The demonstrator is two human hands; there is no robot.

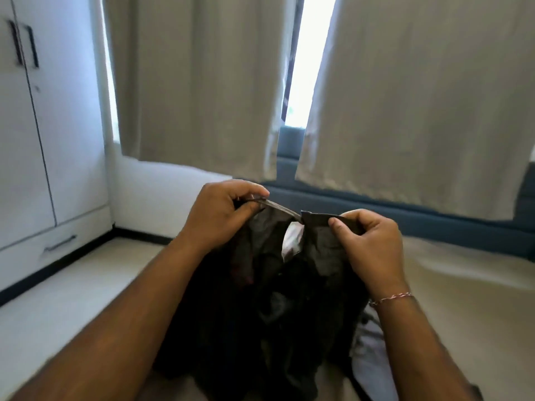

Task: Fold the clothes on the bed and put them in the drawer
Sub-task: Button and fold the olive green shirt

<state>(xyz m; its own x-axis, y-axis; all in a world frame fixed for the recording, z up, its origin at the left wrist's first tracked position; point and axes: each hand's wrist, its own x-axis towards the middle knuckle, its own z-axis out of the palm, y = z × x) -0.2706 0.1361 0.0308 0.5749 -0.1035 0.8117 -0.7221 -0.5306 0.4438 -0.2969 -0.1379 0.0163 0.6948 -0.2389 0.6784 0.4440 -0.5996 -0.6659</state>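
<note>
A dark, crumpled garment (260, 299) hangs in front of me over the beige bed (463, 299). My left hand (223, 215) pinches its top edge on the left. My right hand (367, 241) pinches the top edge on the right, with a thin bracelet on that wrist. The edge is stretched between the two hands, and a small gap in the cloth shows light fabric behind. A pale piece of clothing (373, 360) lies on the bed under the dark garment, mostly hidden. The white wardrobe's bottom drawer (55, 250) is at the left, closed.
White wardrobe doors (37, 125) stand at the left above the drawer. Beige curtains (197, 82) hang ahead over a window, with a grey-blue headboard or ledge (405, 215) below them. A strip of pale floor (72, 299) runs between the bed and the wardrobe.
</note>
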